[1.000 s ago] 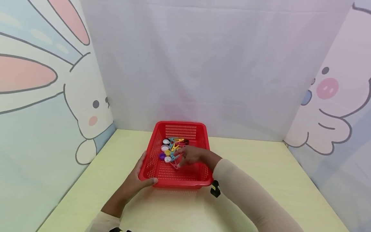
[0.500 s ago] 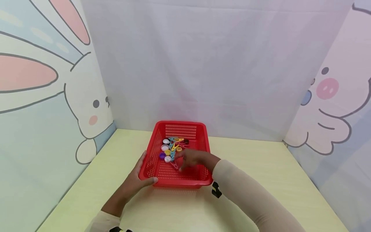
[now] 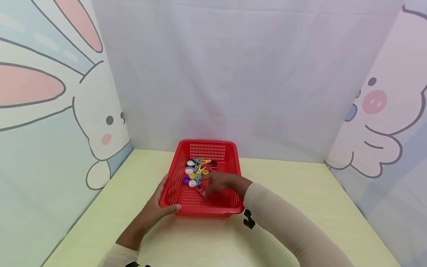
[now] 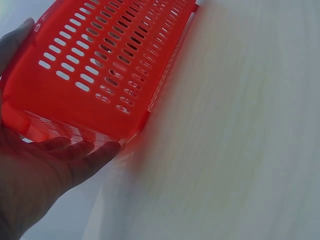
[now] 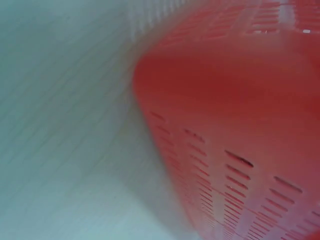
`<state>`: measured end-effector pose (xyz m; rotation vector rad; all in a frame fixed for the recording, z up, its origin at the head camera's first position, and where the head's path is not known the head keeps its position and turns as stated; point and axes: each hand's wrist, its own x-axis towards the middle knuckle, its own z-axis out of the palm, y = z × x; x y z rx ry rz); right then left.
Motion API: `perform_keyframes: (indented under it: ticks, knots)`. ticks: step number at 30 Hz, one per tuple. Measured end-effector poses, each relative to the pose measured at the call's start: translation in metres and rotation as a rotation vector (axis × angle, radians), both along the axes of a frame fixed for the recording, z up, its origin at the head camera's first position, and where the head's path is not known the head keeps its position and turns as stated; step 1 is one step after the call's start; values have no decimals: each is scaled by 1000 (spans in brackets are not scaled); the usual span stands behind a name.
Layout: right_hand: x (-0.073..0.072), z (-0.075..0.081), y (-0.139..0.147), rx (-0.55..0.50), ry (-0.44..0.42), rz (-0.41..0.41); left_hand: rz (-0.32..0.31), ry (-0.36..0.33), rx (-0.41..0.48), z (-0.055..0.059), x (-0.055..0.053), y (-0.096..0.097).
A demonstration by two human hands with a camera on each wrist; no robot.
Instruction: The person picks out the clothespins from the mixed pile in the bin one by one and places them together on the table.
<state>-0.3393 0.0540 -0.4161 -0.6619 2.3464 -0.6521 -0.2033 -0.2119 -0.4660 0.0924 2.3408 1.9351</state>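
Observation:
A red plastic basket (image 3: 208, 211) stands on the table, and my left hand (image 3: 151, 213) grips its near left corner. The left thumb lies over the front rim, while the fingers press the outer side, as the left wrist view also shows. Inside the basket, my right hand (image 3: 218, 182) is over the floor, its thumb and index finger spread apart. The thumb is close to a pink clothespin (image 3: 200, 191) and the index finger close to a blue clothespin (image 3: 198, 178); contact is unclear. The other right fingers are hidden. The right wrist view shows only the basket's outside (image 5: 225, 100) and the table.
Bottle caps lie on the basket's left side, among them a purple cap (image 3: 186, 180), a white cap (image 3: 192, 183) and a yellow cap (image 3: 192, 176). Further clothespins, including a yellow clothespin (image 3: 201, 170), lie beside them. A pale curtain (image 3: 213, 92) hangs behind the table (image 3: 283, 185).
My right hand has shifted slightly toward the front of the basket, uncovering a small yellow cap. The left hand and the basket have stayed in place.

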Motion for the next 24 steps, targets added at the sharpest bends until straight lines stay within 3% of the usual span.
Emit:
perform_keyframes:
  ticks: [12, 19, 24]
  knots:
    - [0, -1, -3, 77, 20, 29, 1, -4, -6, 0, -2, -1]
    - [-3, -6, -3, 67, 41, 33, 1, -6, -15, -1, -2, -1]
    - [-3, -12, -4, 77, 98, 25, -3, 1, -18, 0, -1, 0]
